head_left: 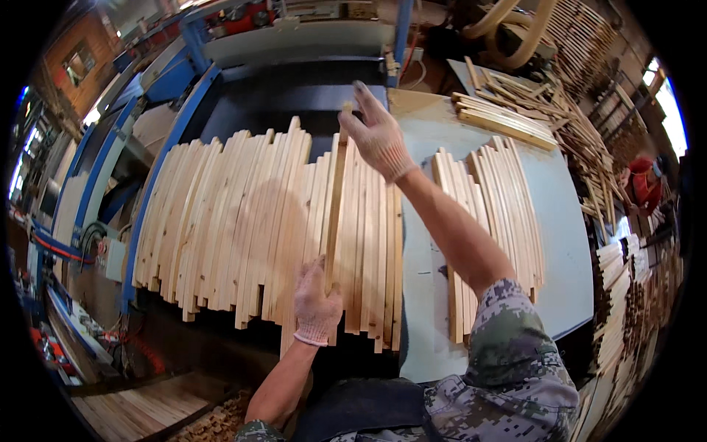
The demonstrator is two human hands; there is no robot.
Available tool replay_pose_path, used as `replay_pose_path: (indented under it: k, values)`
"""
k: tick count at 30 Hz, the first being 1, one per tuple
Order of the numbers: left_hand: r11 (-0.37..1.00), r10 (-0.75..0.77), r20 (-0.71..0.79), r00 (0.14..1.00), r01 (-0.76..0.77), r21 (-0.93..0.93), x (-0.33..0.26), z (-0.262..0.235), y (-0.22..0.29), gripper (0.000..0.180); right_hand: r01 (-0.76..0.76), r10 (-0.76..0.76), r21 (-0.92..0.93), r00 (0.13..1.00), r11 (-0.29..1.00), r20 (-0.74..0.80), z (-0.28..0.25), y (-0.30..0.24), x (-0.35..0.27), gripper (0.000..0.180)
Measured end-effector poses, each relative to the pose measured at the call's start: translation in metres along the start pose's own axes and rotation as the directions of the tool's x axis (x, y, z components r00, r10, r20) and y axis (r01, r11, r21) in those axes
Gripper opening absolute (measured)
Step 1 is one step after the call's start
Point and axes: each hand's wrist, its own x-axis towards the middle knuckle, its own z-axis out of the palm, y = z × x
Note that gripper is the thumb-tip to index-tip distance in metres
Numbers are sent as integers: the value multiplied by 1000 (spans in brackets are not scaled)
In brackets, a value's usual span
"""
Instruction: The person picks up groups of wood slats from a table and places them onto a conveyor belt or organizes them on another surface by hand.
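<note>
Across the dark feed bed [294, 96] of a blue-framed machine [171, 136], a row of pale wood strips [236, 214] lies side by side, ends ragged. One wood strip [337, 199] stands proud of the row, right of its middle, running lengthwise between both gloved hands. Left hand [318, 303] is at the near end: fingers curled in narrow, strip held there, most of its length reaching away past the fingertips. Right hand [377, 140] is at the far end: thumb and fingers spread fairly wide, strip's tip just left of the thumb; can't tell whether it's gripped or only touched. Right forearm crosses over the pale blue-grey table [563, 250], which carries smaller batches of strips [508, 206] and, farther off, a short stack of battens [504, 121]. Loose offcuts [571, 140] pile up beyond; person in red [646, 184] at far right.
</note>
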Motion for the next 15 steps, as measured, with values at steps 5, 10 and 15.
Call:
replay_pose_path:
  k: [5, 10, 15]
  values:
    - [892, -210, 18, 978, 199, -406, 12, -60, 47, 52, -483, 584, -534, 812, 694, 24, -79, -3, -123, 76]
    - [659, -284, 37, 958, 223, -718, 16, -77, 28, 51, -573, 627, -502, 775, 647, -76, -43, 1, -199, 68]
    - [538, -340, 155, 928, 327, -777, -1, -60, 28, 49, -616, 636, -448, 761, 648, -126, -34, 18, -199, 66]
